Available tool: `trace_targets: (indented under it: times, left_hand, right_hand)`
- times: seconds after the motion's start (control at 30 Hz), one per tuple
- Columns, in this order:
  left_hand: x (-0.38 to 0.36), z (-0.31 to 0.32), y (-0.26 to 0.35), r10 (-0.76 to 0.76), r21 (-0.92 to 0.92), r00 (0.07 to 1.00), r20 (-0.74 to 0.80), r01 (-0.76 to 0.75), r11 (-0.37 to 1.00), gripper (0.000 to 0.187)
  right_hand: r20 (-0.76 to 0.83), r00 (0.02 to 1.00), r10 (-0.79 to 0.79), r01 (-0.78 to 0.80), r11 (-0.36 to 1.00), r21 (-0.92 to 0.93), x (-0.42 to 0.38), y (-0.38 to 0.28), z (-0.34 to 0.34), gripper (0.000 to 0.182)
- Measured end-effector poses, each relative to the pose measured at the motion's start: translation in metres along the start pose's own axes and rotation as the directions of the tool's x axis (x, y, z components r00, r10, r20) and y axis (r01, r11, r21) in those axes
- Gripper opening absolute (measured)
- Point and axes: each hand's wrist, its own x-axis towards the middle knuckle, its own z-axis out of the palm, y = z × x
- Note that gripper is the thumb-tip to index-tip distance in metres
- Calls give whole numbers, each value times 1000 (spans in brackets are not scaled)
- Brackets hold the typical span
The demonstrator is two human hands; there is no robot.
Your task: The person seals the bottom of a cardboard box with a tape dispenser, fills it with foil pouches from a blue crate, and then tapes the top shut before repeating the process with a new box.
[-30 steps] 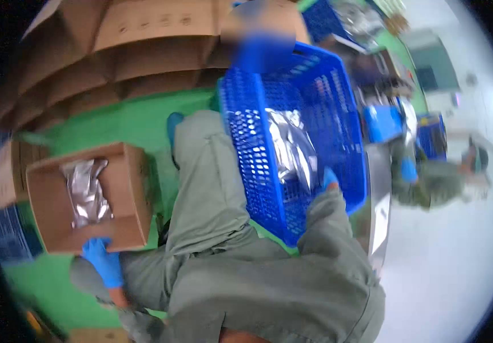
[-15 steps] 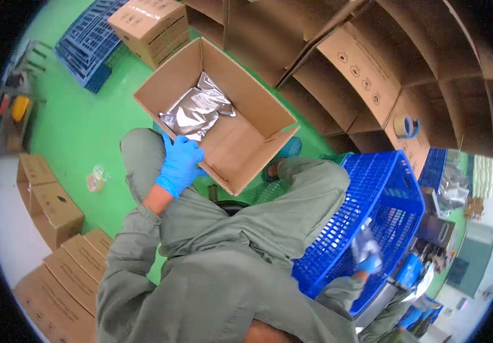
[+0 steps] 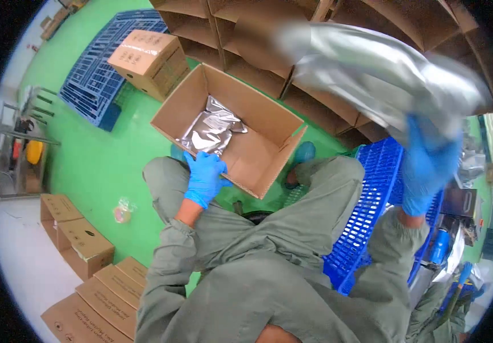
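Holding our right arm bent at the elbow, we have the gloved right hand [image 3: 429,163] high above the blue basket [image 3: 365,191], wrist below and fingers pointing away from us. Right grip: closed on the near lower end of a silver pouch [image 3: 372,68]; motion blur hides the exact finger placement. From the grip the pouch extends upward and to the left, in front of the cardboard shelving [image 3: 195,28]. Our left forearm reaches forward over the left thigh, and the gloved left hand [image 3: 205,178] sits at the near wall of an open carton [image 3: 258,157]. Left grip: clamped on that wall, fingers hooked over the rim. Inside the carton, a second pouch [image 3: 212,128] lies just beyond the left fingertips; we cannot tell whether they touch.
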Motion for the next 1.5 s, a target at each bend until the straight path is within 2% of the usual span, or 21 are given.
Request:
trace_targets:
  times: [0.03, 0.1, 0.17, 0.23, 0.27, 0.4, 0.53, 0.67, 0.8, 0.83, 0.87, 0.9, 0.93, 0.97, 1.0, 1.13, 1.23, 1.3, 1.37, 1.4, 1.5]
  left_hand:
    - [0, -3, 3, -18, 2, 1000, 19, 18, 1000, 31]
    - [-4, 0, -3, -14, -38, 1000, 25, 14, 999, 29]
    - [-6, 2, -4, -18, 32, 999, 39, 16, 999, 29]
    - [-13, 11, -7, -33, 35, 999, -11, 33, 999, 28]
    - [-17, 15, -10, 8, 47, 1000, 16, -9, 999, 28]
    - [-25, 19, -18, -61, 69, 995, 75, 55, 996, 27]
    - [-22, 12, -26, -68, 35, 982, 177, 63, 997, 30]
    - [-4, -48, 15, -9, 204, 917, 399, -80, 976, 62]
    - [92, -18, -8, 207, 93, 915, 347, -253, 963, 89]
    - [128, -4, -8, 255, -17, 910, 326, -265, 964, 92]
    - [154, 24, -16, 275, -29, 890, 364, -284, 958, 98]
    - [172, 59, -26, 299, -36, 866, 400, -311, 950, 104]
    - [185, 86, -33, 320, -42, 859, 400, -331, 943, 104]
    - [192, 114, -41, 286, 8, 792, 539, -344, 939, 110]
    - [197, 141, -48, 238, 56, 706, 668, -366, 929, 117]
    - [188, 209, -74, 308, -6, 715, 628, -391, 921, 125]
    - [193, 216, -94, 354, -80, 697, 623, -393, 916, 117]
    - [201, 183, -52, 294, -31, 695, 656, -364, 931, 114]
    - [199, 169, -36, 323, -83, 677, 662, -362, 929, 109]
    - [196, 174, -48, 394, -151, 696, 600, -385, 911, 106]
    - [179, 127, -17, 142, 13, 754, 641, -196, 981, 106]
  right_hand:
    - [104, 987, -120, 140, 966, -216, 5, -12, 25, 44]
    - [376, 904, -201, 286, 940, -187, 4, -24, 68, 41]
    - [577, 802, -153, 127, 988, 86, -22, 3, 110, 45]
    - [807, 590, -10, 105, 992, -65, -60, 40, 156, 64]
    - [722, 691, 45, 264, 913, -310, -99, 71, 178, 70]
    - [537, 788, 302, 107, 790, -603, -132, 117, 155, 52]
    - [320, 913, 251, 25, 751, -660, -128, 149, 38, 41]
    - [-166, 918, 361, -379, 671, -638, -139, 169, -127, 20]
    - [-593, 619, 514, -754, 179, -632, -212, 181, -254, 19]
    - [-277, 650, 708, -344, -51, -937, -242, 195, -276, 20]
    - [-30, 445, 895, 201, -133, -971, -277, 206, -299, 22]
    - [258, 223, 940, 68, 249, -966, -309, 214, -320, 23]
    - [186, 44, 982, -429, 187, -884, -335, 211, -320, 23]
    - [107, -137, 985, -791, -44, -611, -359, 209, -319, 24]
    - [-111, -561, 820, -826, -547, 137, -382, 201, -303, 27]
    - [-307, -578, 756, -786, -415, 457, -470, 217, -333, 37]
    - [-152, -450, 880, -542, -134, 830, -500, 248, -367, 34]
    - [-220, -438, 872, -572, -81, 816, -452, 243, -350, 65]
    - [-6, -240, 971, -752, -182, 634, -477, 294, -394, 80]
    - [38, -198, 979, -759, -178, 626, -463, 316, -383, 77]
    - [70, -250, 966, -764, -241, 598, -439, 315, -357, 67]
